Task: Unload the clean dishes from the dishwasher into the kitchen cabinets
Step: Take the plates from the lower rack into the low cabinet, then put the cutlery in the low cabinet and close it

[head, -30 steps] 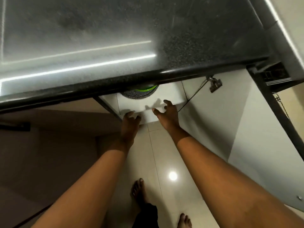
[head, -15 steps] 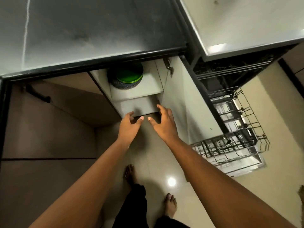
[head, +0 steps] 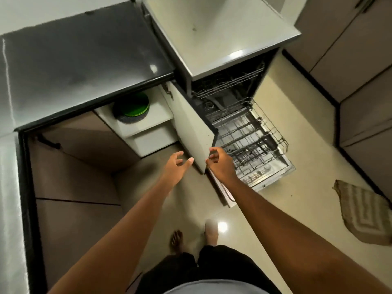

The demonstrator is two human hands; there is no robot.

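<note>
I see my left hand (head: 177, 164) at about 9 o'clock from the free edge of the open cabinet door (head: 195, 132), fingers spread and relaxed, holding nothing, thumb tip just beside the door's inner face; whether it touches I cannot tell. My right hand (head: 220, 164) sits at the door's lower outer corner, fingers curled with the tips at the edge; they appear to pinch the door edge, though the exact contact is small in view.

Inside the cabinet, on the upper white shelf (head: 148, 122) at 11 o'clock from my left hand, lies a stack of green plates (head: 133, 106) resting on a dark speckled plate (head: 129, 119); the stack sits under the lip of the black countertop (head: 84, 60).

The dishwasher (head: 222, 39) stands at 1 o'clock from my right hand, its door folded down; the lower rack (head: 254, 141) is pulled out over that door; I can make out no dishes among its wires; the upper rack (head: 229, 83) shows partly inside the dark cavity.

A striped mat (head: 364, 215) lies crumpled on the tiled floor (head: 297, 198) at 4 o'clock from the dishwasher; my bare feet show at 6 o'clock.
</note>
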